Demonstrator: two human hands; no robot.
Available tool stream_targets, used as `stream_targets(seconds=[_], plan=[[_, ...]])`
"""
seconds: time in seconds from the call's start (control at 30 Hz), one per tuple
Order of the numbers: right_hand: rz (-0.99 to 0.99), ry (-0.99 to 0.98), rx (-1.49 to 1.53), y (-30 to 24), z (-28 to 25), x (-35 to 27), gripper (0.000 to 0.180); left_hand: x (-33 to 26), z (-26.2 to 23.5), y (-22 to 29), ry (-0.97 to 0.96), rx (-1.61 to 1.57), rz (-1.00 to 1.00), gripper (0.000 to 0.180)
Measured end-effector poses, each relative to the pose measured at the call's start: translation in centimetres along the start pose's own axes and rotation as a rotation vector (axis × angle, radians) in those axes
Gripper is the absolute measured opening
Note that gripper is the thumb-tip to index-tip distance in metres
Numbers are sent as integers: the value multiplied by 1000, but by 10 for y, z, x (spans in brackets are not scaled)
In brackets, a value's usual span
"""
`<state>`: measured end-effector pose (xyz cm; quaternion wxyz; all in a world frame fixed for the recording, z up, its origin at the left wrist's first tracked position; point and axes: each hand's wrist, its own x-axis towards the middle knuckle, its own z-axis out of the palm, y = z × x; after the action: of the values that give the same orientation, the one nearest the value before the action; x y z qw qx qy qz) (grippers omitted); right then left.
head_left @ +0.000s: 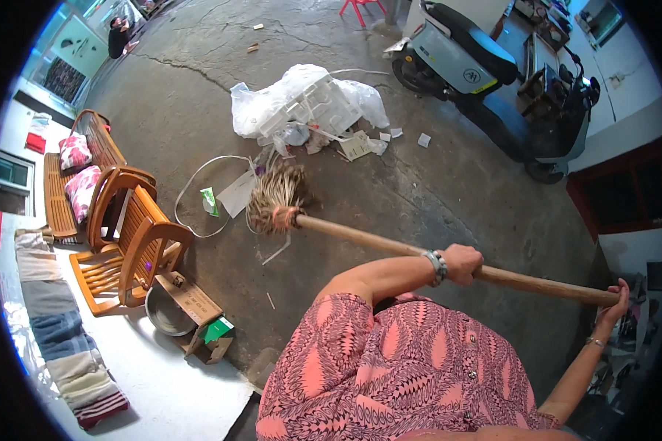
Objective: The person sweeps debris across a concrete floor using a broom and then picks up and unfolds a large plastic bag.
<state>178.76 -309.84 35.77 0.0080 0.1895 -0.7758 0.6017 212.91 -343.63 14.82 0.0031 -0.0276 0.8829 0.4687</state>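
I hold a broom with a long wooden handle (375, 240) across the concrete floor. My left hand (463, 263), with a beaded bracelet on the wrist, grips the handle near its middle. My right hand (614, 298) is closed around the handle's far end at the right. The straw broom head (276, 198) rests on the floor among paper scraps (237, 192), next to a white cord loop (198, 184). Just beyond it lies a pile of white plastic bags and a white crate (309, 103).
A grey scooter (493, 73) is parked at the upper right. Wooden chairs (132, 242) and a bench with pink cushions (77, 176) stand at the left, with a metal basin (165, 312) and cardboard box (191, 298) beside them. Another person (118, 37) crouches far off.
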Motion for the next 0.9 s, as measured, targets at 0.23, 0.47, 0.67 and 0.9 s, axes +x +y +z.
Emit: stream_targets(seconds=[0.23,0.47,0.67,0.9], plan=[[-18,-241,72,14,103,37,25,-55,15,-10,126,-23,-133,17],[259,-857,847,-35,315,-17,37,-139,4,-30,381,-8,-580,20],[263,-1313,970,-129,434,-194,24,-266,61,-71,705,-122,-966,20],[-14,-1788,1058,-231,497,-289,29,-358,92,-62,1287,-45,-978,16]])
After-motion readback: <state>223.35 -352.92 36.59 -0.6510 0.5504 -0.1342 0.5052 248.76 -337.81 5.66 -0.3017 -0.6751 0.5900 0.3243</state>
